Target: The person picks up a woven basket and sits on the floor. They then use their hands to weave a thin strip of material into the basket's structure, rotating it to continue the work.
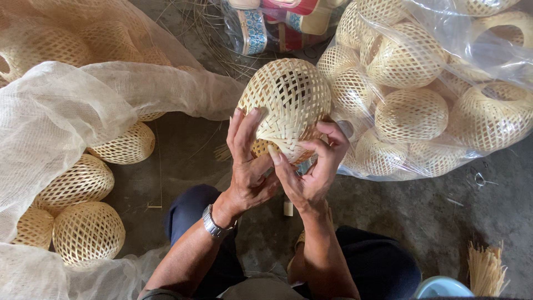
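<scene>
Basket-weaving workshop, bare concrete floor [422, 216], woven bamboo globes [411, 114] bagged in plastic (dozens), loose bamboo strips [486, 269]

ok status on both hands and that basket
Left hand and right hand both gripping woven basket. Basket held off the floor. Nothing blocking.

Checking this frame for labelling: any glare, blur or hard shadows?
Head view: soft, even daylight, no hard shadows; glare streaks on the clear plastic bag veil the balls inside; the woven ball and both hands, left and right, are sharp; edges look slightly stretched.
</scene>
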